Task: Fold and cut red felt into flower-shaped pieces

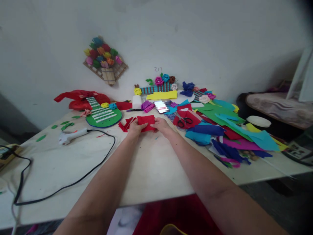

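Note:
A small piece of red crepe paper (pixel 146 120) is stretched between my two hands, just above the middle of the table. My left hand (pixel 136 127) pinches its left side, thumb lying across the front. On the right edge, my right hand (pixel 161 125) grips it between thumb and fingers. Several red paper scraps (pixel 124 125) lie beside my left hand. Black-handled scissors (pixel 184 122) rest on red paper to the right of my right hand.
A white glue gun (pixel 72 135) lies on the left, its black cord (pixel 94 168) looping across the table (pixel 158 173). Behind it sits a green guitar-shaped craft (pixel 105 117). Coloured paper sheets (pixel 227 125) pile up on the right. A phone (pixel 161 107) lies beyond my hands.

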Demonstrator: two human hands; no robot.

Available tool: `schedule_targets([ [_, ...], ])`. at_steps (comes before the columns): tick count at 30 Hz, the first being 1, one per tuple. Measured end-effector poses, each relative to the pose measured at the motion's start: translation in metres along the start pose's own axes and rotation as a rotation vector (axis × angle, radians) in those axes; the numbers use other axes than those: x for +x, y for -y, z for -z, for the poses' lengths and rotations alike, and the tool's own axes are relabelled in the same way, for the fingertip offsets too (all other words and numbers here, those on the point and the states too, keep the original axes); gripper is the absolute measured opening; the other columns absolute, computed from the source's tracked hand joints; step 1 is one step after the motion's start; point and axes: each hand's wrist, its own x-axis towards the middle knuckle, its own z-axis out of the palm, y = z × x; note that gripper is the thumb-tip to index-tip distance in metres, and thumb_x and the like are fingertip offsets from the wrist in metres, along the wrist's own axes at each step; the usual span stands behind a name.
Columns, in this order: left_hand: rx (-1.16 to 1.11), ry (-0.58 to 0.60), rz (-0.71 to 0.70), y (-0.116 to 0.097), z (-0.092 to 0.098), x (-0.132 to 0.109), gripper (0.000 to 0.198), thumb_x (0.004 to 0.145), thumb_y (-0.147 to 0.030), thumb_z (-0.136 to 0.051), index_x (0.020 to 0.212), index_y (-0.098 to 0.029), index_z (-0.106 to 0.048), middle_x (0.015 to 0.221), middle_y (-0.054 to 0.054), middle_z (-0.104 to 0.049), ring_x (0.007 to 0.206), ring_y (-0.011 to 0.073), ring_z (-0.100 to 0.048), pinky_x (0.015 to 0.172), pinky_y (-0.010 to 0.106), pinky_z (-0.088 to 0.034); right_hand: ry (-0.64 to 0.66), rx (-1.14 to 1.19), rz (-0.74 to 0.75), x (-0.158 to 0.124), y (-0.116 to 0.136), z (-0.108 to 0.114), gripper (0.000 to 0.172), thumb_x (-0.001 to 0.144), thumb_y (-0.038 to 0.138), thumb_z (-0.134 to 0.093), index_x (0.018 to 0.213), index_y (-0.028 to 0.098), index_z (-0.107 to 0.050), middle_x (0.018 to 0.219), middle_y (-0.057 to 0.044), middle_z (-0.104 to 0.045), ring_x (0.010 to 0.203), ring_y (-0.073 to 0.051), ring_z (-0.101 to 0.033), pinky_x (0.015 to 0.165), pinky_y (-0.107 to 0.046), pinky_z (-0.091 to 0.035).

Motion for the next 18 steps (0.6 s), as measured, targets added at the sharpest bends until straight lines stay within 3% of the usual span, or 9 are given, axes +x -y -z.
schedule_targets([
  [3, 0.038, -0.016, -0.019, 0.001, 0.004, 0.003, 0.046, 0.039, -0.027, -0.082, 0.078, -0.01, -0.063, 0.075, 0.007, -0.068, 0.064, 0.0185, -0.062, 0.069, 0.034, -0.049, -0.003, -0.016, 0.036, 0.003, -0.003, 0.002, 0.016, 0.077, 0.023, -0.057, 0.09, 0.014, -0.053, 0.059, 0.0, -0.059, 0.044, -0.011, -0.054, 0.044, -0.024, -0.046],
  [5, 0.027, -0.001, -0.033, 0.0, 0.007, 0.005, 0.046, 0.04, -0.026, -0.082, 0.079, -0.011, -0.063, 0.075, 0.006, -0.068, 0.066, 0.0182, -0.062, 0.07, 0.034, -0.049, -0.062, -0.044, 0.103, 0.007, -0.007, 0.007, 0.024, 0.08, 0.027, -0.051, 0.1, 0.015, -0.053, 0.075, -0.004, -0.063, 0.052, -0.012, -0.056, 0.047, -0.026, -0.049],
  [9, -0.039, 0.058, -0.047, -0.003, 0.015, 0.007, 0.047, 0.041, -0.025, -0.082, 0.081, -0.012, -0.061, 0.075, 0.005, -0.068, 0.068, 0.0172, -0.063, 0.072, 0.033, -0.05, -0.153, -0.3, 0.435, 0.013, -0.009, 0.023, 0.041, 0.07, 0.009, -0.052, 0.109, 0.019, -0.055, 0.121, -0.009, -0.051, 0.083, -0.015, -0.059, 0.069, -0.031, -0.051],
  [11, -0.058, 0.095, -0.063, -0.005, 0.019, 0.008, 0.044, 0.044, -0.025, -0.081, 0.081, -0.012, -0.062, 0.074, 0.004, -0.068, 0.068, 0.0169, -0.063, 0.072, 0.032, -0.05, -0.094, -0.443, 0.622, 0.014, -0.007, 0.029, 0.047, 0.064, 0.003, -0.051, 0.108, 0.021, -0.059, 0.134, -0.009, -0.039, 0.107, -0.02, -0.051, 0.082, -0.036, -0.048],
  [14, -0.067, 0.157, -0.079, -0.008, 0.023, 0.009, 0.04, 0.046, -0.024, -0.081, 0.08, -0.012, -0.063, 0.073, 0.005, -0.068, 0.067, 0.0174, -0.063, 0.071, 0.032, -0.05, 0.009, -0.637, 0.813, 0.012, -0.003, 0.029, 0.051, 0.061, -0.001, -0.053, 0.104, 0.024, -0.064, 0.138, -0.005, -0.035, 0.125, -0.024, -0.035, 0.102, -0.042, -0.031],
  [18, -0.061, 0.2, -0.063, -0.011, 0.026, 0.009, 0.041, 0.046, -0.022, -0.08, 0.082, -0.011, -0.065, 0.072, 0.005, -0.068, 0.065, 0.0181, -0.064, 0.067, 0.031, -0.051, 0.074, -0.764, 0.916, 0.012, -0.002, 0.021, 0.036, 0.065, 0.007, -0.062, 0.095, 0.025, -0.069, 0.138, -0.004, -0.037, 0.129, -0.026, -0.028, 0.106, -0.045, -0.022],
])
